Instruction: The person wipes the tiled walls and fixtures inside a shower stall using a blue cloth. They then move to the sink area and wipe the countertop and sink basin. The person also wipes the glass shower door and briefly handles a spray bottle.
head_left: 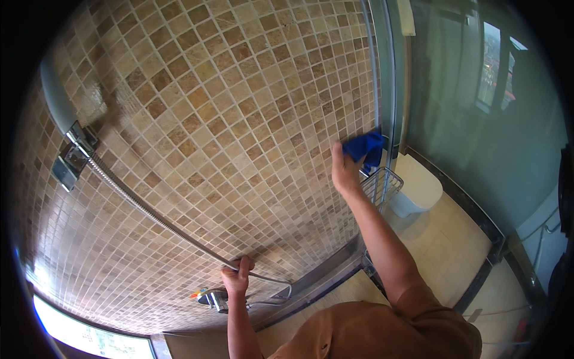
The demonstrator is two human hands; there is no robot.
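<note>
My left hand (238,276) is closed around the flexible metal shower hose (146,209), close to the tiled wall. The hose runs from the hand shower (57,99) in its chrome wall bracket (75,152) at the upper left, then loops down beyond my hand. Just below and left of that hand is a chrome mixer tap (214,299). My right arm reaches forward, and my right hand (345,170) grips a bunched blue cloth (366,148) against the wall beside the glass panel's metal edge. Some of its fingers are hidden by the hand and cloth.
Beige and brown mosaic tiles (239,113) cover the wall. A wire basket (385,182) sits just below the cloth. Beyond the glass panel (478,113) are a white toilet (421,185) and a beige floor (445,245). A bright window (84,329) is at lower left.
</note>
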